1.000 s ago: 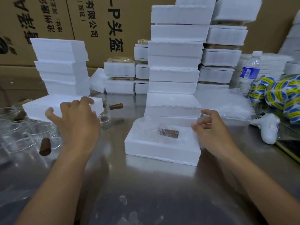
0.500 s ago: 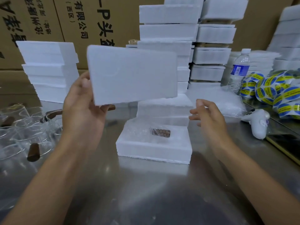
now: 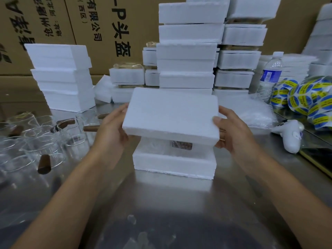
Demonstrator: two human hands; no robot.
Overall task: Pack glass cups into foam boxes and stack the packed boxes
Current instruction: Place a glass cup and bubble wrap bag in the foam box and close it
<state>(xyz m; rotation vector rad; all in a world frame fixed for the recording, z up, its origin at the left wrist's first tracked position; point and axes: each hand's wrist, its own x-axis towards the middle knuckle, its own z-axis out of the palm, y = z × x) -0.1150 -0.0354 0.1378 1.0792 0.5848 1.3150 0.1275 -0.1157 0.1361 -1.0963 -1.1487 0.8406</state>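
Observation:
A white foam lid (image 3: 171, 115) hovers flat just above an open foam box (image 3: 172, 163) on the steel table. My left hand (image 3: 111, 126) grips the lid's left end and my right hand (image 3: 231, 130) grips its right end. Inside the box lies a bubble-wrapped glass cup whose brown handle (image 3: 181, 145) shows under the lid. Several loose glass cups (image 3: 41, 141) with brown handles lie to the left.
Tall stacks of foam boxes (image 3: 186, 51) stand behind the open box, and a stack of lids (image 3: 61, 76) stands at back left. To the right are a water bottle (image 3: 271, 74), rolls of yellow-blue stickers (image 3: 301, 99), bubble wrap (image 3: 251, 112) and a white controller (image 3: 291, 137). Cardboard cartons form the back wall.
My left hand carried the foam lid from the left stack, turned it flat and brought it over the open box. My right hand came in and took hold of its right end.

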